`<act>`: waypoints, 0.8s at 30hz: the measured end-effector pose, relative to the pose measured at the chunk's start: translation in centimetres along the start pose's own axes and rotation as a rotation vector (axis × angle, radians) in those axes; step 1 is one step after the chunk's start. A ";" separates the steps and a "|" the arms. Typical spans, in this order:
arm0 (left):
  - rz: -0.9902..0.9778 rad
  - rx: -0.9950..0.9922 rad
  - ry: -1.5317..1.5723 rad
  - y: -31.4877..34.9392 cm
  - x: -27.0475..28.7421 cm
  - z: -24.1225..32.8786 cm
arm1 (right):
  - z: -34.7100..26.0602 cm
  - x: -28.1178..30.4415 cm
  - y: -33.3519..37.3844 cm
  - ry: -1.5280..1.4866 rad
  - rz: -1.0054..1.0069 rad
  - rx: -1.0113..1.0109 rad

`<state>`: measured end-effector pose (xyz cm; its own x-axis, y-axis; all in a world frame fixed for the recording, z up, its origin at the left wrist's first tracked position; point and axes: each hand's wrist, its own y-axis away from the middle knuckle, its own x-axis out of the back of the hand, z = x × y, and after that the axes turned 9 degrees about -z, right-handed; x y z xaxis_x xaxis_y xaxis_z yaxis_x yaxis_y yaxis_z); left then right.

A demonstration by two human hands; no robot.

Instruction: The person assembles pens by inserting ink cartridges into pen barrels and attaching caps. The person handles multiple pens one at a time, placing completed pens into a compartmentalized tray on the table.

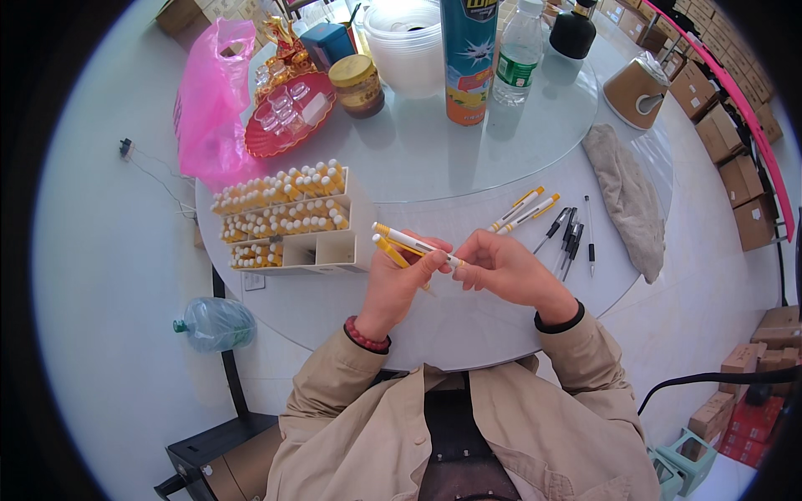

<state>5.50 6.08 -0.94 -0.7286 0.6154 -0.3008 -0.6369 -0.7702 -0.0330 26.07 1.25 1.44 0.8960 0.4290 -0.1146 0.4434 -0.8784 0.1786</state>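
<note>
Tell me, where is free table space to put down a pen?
Free: the white table below both hands, and the glass turntable between spray can and pen box. Crowded: loose pens by the grey cloth.

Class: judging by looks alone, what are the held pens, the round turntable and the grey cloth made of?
Pens: likely plastic, glossy white and yellow, held by both hands.
Turntable: apparently glass, clear, mirroring the bottles.
Cloth: soft fabric, matte and rumpled.
</note>
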 end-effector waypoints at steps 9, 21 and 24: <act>0.040 0.005 0.061 -0.1 -0.9 0.7 | -0.1 0.1 0.1 -0.049 0.043 -0.029; 0.094 -0.008 0.113 0.0 -0.7 0.8 | -0.2 0.2 0.4 0.025 0.004 -0.042; 0.067 0.018 0.121 -0.1 -0.3 0.8 | -0.3 0.2 0.3 0.029 0.001 -0.031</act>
<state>5.61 6.08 -0.08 -0.7346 0.5374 -0.4143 -0.5931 -0.8051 0.0074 26.43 1.13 1.80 0.8967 0.4342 -0.0863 0.4425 -0.8720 0.2093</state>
